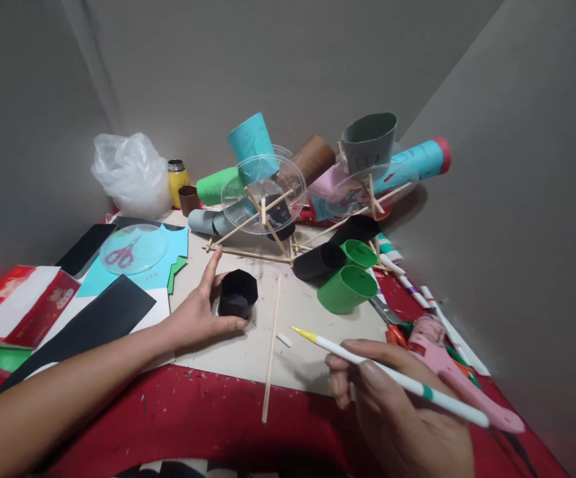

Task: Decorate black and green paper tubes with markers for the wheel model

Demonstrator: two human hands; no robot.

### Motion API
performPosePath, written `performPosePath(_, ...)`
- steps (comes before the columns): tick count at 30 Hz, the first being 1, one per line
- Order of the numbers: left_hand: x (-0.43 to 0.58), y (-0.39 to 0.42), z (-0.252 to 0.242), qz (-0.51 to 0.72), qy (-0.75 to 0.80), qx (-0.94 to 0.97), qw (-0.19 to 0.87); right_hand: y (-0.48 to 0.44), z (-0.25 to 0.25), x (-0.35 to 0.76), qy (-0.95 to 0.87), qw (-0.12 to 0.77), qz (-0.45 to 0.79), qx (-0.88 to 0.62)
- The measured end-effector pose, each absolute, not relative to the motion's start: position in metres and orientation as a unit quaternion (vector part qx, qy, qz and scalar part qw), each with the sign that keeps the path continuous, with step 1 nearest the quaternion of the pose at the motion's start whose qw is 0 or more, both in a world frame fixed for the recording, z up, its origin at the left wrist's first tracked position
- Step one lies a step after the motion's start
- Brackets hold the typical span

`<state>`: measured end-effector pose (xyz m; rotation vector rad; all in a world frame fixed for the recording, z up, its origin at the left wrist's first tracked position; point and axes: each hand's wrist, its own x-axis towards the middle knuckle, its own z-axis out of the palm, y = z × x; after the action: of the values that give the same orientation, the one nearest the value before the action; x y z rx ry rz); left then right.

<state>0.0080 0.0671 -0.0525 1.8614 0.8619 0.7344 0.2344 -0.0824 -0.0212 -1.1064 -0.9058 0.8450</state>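
Note:
My left hand [201,309] curls around the left side of a small black paper cup [238,299] standing on the pale board. Its thumb lies at the cup's front base and its index finger stretches towards a stick frame [248,255]. In my right hand [392,392] is a slim white brush pen [367,360] with a yellow tip and a teal band, pinched and pointing left. Between the hands lie a thin wooden stick [272,352] and a short white piece [284,340].
The stick frame carries clear plastic discs [298,192] and coloured paper cups. Green cups [348,290] and a black tube [319,261] stand right of centre. At right are a pink glue gun [447,372] and scissors [392,325]; at left, black card [99,318] and a red-white packet [22,302].

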Motion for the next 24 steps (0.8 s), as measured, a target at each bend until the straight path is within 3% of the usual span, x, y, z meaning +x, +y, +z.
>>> performPosePath(5, 0.011, 0.074, -0.047, 0.300, 0.362, 0.763, 0.443, -0.083, -0.023, 0.231, -0.431, 0.666, 0.369, -0.483)
performPosePath(11, 0.019, 0.055, -0.033, 0.270, 0.349, 0.613, 0.655, -0.085, -0.026, 0.228, -0.468, 0.697, 0.277, -0.468)
performPosePath(17, 0.024, 0.026, -0.028, 0.104, 0.284, 0.567, 0.766, -0.084, -0.045, 0.241, -0.586, 0.578, 0.247, -0.512)
performPosePath(24, 0.025, 0.019, -0.030, 0.089, 0.244, 0.505, 0.823, -0.074, -0.027, 0.231, -0.611, 0.538, 0.255, -0.521)
